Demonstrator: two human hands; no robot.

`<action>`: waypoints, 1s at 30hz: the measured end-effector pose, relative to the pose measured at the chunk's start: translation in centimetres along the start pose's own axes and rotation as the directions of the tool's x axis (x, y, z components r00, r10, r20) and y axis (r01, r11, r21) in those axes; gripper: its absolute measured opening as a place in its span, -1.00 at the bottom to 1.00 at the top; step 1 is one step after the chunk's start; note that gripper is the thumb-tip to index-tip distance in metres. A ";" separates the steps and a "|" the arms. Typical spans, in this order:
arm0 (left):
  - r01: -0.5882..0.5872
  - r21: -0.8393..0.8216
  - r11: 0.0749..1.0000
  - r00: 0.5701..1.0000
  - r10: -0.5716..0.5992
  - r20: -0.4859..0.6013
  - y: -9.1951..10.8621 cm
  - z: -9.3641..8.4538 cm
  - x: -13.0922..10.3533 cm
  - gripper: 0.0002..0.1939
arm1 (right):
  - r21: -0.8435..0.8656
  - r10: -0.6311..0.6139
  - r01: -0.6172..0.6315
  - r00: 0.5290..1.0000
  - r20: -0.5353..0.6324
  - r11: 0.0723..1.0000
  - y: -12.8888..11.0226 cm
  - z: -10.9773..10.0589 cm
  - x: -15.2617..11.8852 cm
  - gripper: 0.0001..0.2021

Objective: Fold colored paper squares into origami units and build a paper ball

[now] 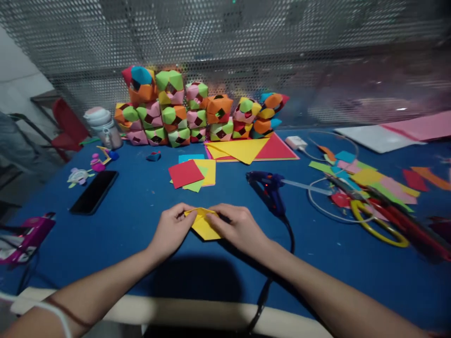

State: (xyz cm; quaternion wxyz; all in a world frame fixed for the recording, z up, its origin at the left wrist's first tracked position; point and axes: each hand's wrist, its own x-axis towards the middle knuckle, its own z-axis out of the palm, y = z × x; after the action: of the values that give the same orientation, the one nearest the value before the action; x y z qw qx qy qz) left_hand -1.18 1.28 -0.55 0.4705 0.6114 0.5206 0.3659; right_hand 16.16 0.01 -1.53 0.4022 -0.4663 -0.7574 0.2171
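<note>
Folding step: left hand [173, 228] and right hand [237, 226], fingers pinching folded yellow paper square [204, 225] near blue glue gun [269, 190]; next crease likely needs aligned edges.

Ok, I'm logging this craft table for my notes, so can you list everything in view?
yellow paper: one, yellow, partly folded, between both hands
paper cubes: many, multicoloured, stacked at table's back
square sheets: small pile, red on top, mid-table
large sheets: yellow over red, before the cubes
glue gun: one, blue, right of the hands
scissors: one, yellow handles, right
paper scraps: many, mixed colours, right
phone: one, black, left
jar: one, clear, back left
table: blue
left hand: pinching the paper
right hand: pinching the paper
</note>
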 end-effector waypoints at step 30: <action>0.000 0.018 1.000 0.995 -0.002 0.102 -0.7 0.3 0.1 -0.86 | 0.044 0.064 -0.070 0.991 0.113 0.997 0.0 -0.4 0.3 -0.85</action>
State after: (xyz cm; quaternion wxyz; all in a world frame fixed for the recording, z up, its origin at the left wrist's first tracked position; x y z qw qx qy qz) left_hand -1.11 1.35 -1.35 0.4910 0.6333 0.4994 0.3294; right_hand 16.43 0.22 -1.20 0.3628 -0.4688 -0.7572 0.2745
